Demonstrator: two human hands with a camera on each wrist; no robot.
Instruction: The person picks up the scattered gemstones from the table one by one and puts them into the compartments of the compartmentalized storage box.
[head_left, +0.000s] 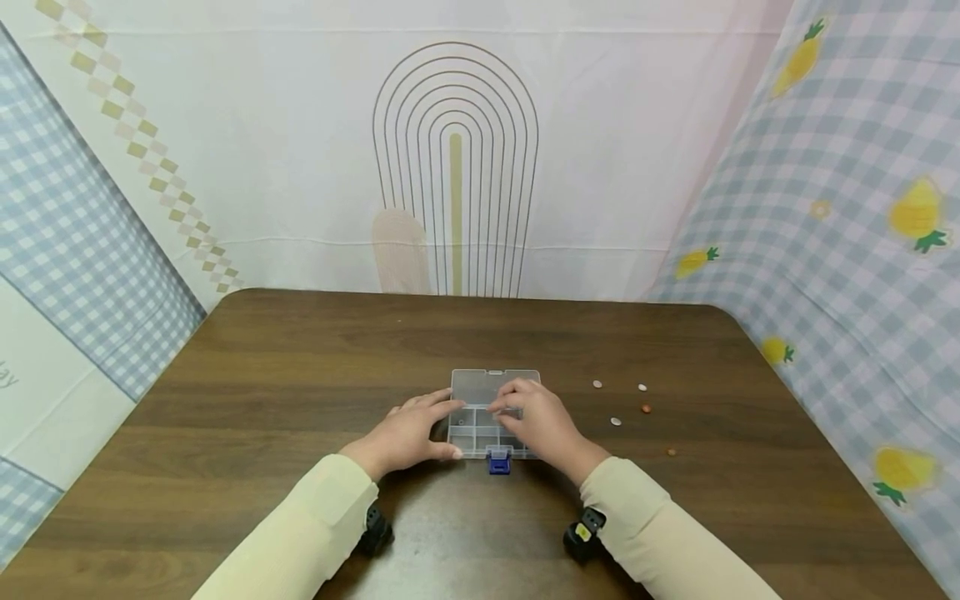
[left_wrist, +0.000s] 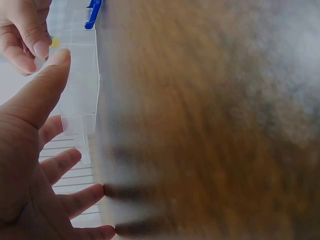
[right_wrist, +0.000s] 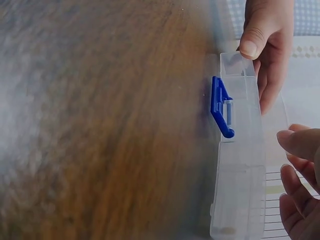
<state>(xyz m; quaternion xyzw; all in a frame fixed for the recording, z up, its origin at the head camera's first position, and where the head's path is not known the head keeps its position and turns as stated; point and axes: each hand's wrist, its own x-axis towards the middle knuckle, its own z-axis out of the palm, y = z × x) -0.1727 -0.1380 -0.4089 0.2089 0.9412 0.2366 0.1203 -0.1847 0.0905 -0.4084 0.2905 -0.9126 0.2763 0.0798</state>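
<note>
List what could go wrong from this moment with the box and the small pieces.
The right hand seems to pinch a small pale piece over the open divided box; it could slip and drop off-target. The left hand is at the box's left side only, so a bump might shift it. Small loose pieces lie on the table to the right, where the right sleeve could knock them.

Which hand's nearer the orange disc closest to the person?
Right. The right hand is over the box, left of the disc; the left hand is farther, at the box's left edge.
</note>
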